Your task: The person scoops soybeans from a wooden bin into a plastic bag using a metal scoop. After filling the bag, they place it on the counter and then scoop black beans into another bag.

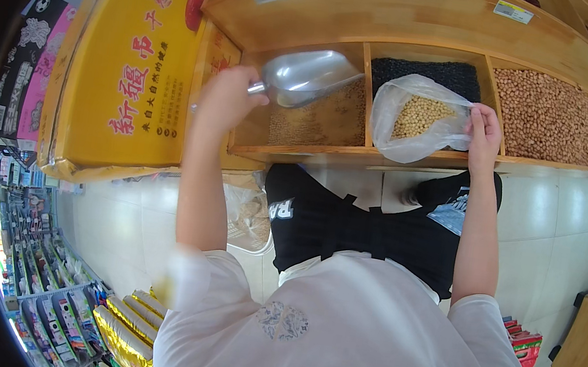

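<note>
My left hand (233, 94) is wrapped round the handle of a shiny metal scoop (307, 75). The scoop tilts over the left bin of small brown grains (321, 119), and no beans show in its bowl. In my right hand (485, 128), the fingers pinch the right edge of a clear plastic bag (396, 149). Pale yellow soybeans (419, 117) lie inside the bag, whose mouth gapes upward. The bag sits at the front of the middle bin, partly hiding the black beans (427, 72) there.
Reddish-brown peanuts or beans (546, 116) fill the right compartment of the wooden bin rack (419, 22). A large yellow carton (128, 58) stands at the left. Below the rack hangs or stands a bag of tan goods (249, 215). Gold packages (129, 333) lie at lower left.
</note>
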### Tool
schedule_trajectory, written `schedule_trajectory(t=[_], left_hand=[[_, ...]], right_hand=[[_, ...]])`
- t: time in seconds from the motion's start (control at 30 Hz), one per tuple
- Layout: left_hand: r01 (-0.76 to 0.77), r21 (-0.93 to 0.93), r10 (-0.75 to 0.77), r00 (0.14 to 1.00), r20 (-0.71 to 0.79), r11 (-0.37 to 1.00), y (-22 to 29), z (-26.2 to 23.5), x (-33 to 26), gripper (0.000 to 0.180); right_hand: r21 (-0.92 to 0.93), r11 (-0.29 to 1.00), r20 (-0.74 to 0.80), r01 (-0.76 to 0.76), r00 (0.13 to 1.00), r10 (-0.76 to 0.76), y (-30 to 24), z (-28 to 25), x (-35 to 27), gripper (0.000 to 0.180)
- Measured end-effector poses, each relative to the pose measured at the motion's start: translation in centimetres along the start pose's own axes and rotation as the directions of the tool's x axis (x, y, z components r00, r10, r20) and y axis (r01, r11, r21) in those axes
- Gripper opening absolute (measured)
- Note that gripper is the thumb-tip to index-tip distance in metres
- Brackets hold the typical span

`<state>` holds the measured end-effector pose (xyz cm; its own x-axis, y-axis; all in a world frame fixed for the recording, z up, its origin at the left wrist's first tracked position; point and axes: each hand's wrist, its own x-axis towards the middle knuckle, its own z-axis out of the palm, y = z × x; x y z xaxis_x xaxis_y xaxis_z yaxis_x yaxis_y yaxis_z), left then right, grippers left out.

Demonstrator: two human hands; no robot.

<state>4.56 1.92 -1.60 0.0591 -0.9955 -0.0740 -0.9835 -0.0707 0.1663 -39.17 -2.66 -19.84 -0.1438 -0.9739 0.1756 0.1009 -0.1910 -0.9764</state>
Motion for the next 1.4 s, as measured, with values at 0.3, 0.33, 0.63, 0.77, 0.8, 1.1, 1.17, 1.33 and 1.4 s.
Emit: schedule_trajectory(t=[0.3, 0.33, 0.63, 0.77, 0.8, 1.1, 1.17, 1.33, 1.4], left_hand=[[-0.006, 0.014, 0.001, 0.941, 0.338, 1.000, -6.9, 14.8, 3.7, 0.037], [-0.007, -0.031, 0.018, 0.933, 0.360, 1.000, -7.4, 16.2, 4.0, 0.037], [-0.042, 0.062, 0.011, 0.904, 0.426, 0.997, -3.7, 17.5, 6.7, 0.039], [-0.286, -0.677, 0.339, 0.939, -0.058, 0.678, 5.8, 15.1, 6.8, 0.058], [-0.227, -0.739, 0.347, 0.938, 0.010, 0.635, 8.3, 14.8, 6.5, 0.069], [-0.192, -0.738, 0.337, 0.940, 0.051, 0.647, 13.1, 13.4, 5.4, 0.024], [-0.021, -0.910, 0.236, 0.968, 0.085, 0.415, 12.7, 12.0, 5.2, 0.012], [-0.088, -0.995, 0.217, 0.973, -0.074, 0.056, 11.4, 4.9, 2.7, 0.012], [-0.131, -0.991, 0.227, 0.966, -0.126, 0.008, 11.5, 3.0, 0.9, 0.013]], right_hand=[[0.037, 0.999, -0.029, 0.034, 0.999, -0.033, -0.2, 0.1, -0.2, 0.015], [0.036, 0.999, -0.033, 0.012, 0.999, -0.011, -0.3, 0.1, -0.3, 0.015], [0.036, 0.999, 0.011, 0.027, 1.000, -0.027, -0.1, 0.0, -0.3, 0.013], [0.104, 0.994, 0.020, -0.047, 0.999, 0.045, -0.5, 0.1, -0.2, 0.014], [0.119, 0.985, -0.031, -0.122, 0.991, 0.127, -0.9, 0.1, -0.1, 0.014], [0.127, 0.992, 0.004, 0.011, 1.000, -0.011, -7.4, 0.5, 0.3, 0.014], [0.117, 0.993, -0.042, 0.005, 0.999, 0.000, -8.7, 1.1, 0.5, 0.014], [0.205, 0.973, 0.041, 0.110, 0.992, -0.121, -12.4, 2.3, 0.6, 0.015], [0.240, 0.959, 0.041, 0.154, 0.985, -0.169, -13.7, 2.5, 0.9, 0.015]])
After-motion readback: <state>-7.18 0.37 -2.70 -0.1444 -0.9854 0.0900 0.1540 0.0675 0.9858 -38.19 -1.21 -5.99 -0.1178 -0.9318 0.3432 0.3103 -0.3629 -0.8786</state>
